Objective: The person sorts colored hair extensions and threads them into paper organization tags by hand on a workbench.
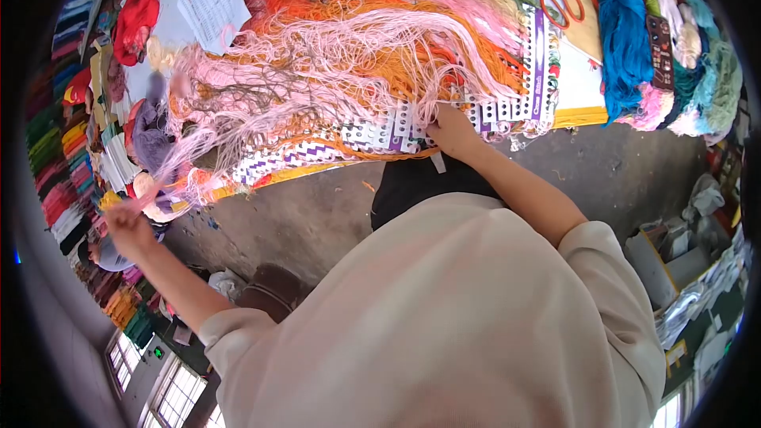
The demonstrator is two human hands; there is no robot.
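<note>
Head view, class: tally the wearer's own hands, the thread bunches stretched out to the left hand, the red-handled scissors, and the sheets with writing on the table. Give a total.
Wearer's hands: 2 (left hand, right hand)
Stretched thread bunches: 1 (pink thread bunch)
Red-handled scissors: 1
Sheets with writing: 1 (white sheet)
Total: 5

A tangled heap of pink and orange embroidery floss (349, 43) covers a counter (579, 91). Left of the heap, the wearer's left hand (131, 230) clasps pink strands (184, 154) stretched out from it. At the heap's near edge, the right hand (458, 133) touches punched thread cards (396, 128). Beyond its right end lie orange-handled scissors (563, 4) and a blue skein (618, 40); a printed sheet (214, 9) lies at its far left.
</note>
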